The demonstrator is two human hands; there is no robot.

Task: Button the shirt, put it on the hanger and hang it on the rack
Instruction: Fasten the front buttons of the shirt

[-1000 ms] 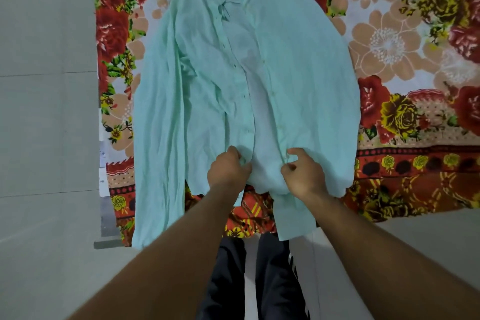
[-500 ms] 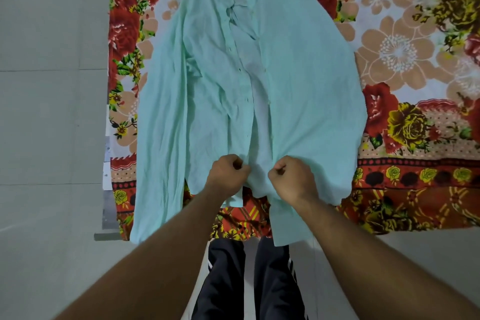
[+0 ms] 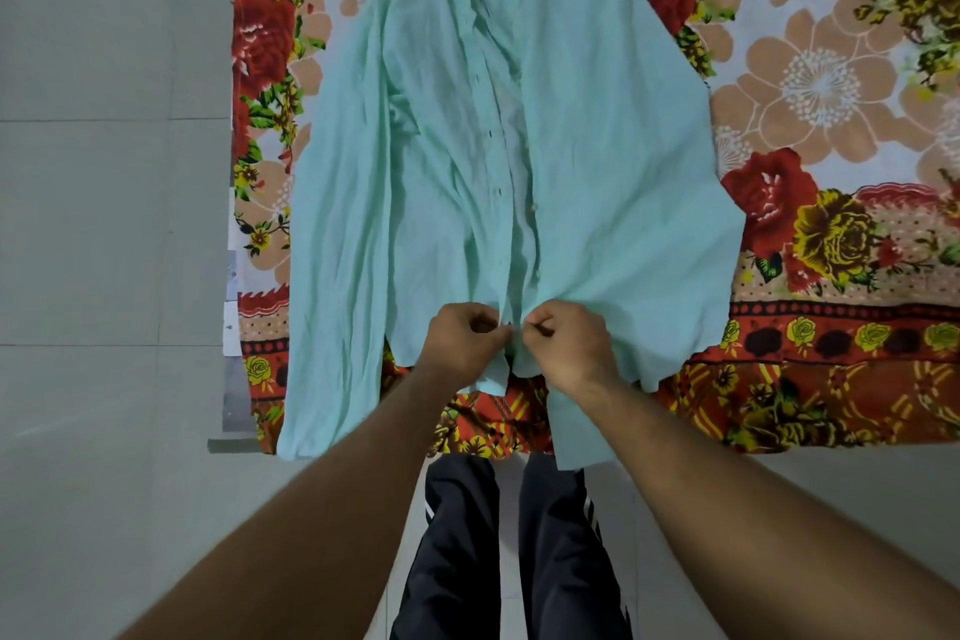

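Observation:
A pale mint-green long-sleeved shirt (image 3: 613,161) lies face up on a flowered bedsheet, collar far from me, hem toward me. Its front is open along the middle, with small buttons showing down the right edge. My left hand (image 3: 460,340) pinches the left front edge near the hem. My right hand (image 3: 569,340) pinches the right front edge. The two hands touch at the fingertips, holding both edges together. The left sleeve hangs over the bed's near edge. No hanger or rack is in view.
The bed's sheet (image 3: 831,130) has red, yellow and beige flowers and fills the right and upper view. Grey floor tiles (image 3: 104,224) lie to the left. My legs in dark trousers (image 3: 509,551) stand against the bed's near edge.
My two hands have come together from apart, drawing the shirt's two front edges closed near the hem. The gap in the lower front has narrowed.

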